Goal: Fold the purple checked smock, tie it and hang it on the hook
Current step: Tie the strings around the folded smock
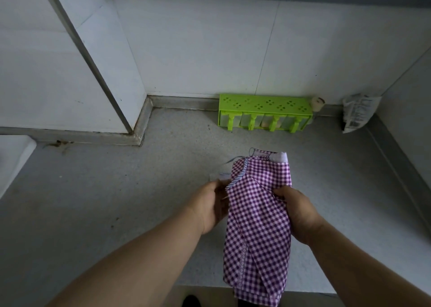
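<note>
smock (258,215): folded lengthwise, on grey countertop (105,201), lower end overhanging front edge | left hand (211,205): grasps its left edge | right hand (297,210): pinches its right edge | green condiment rack (264,112): against back wall

Cloth smock (258,215), speckled matt counter (116,201)

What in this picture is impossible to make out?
All in the head view:
- Hook: not in frame.
- Smock: lower end cut off by the bottom edge.
- Left hand: fingertips hidden behind the cloth.
- Green rack: jar contents too small.
- Packet: print unreadable.
</note>
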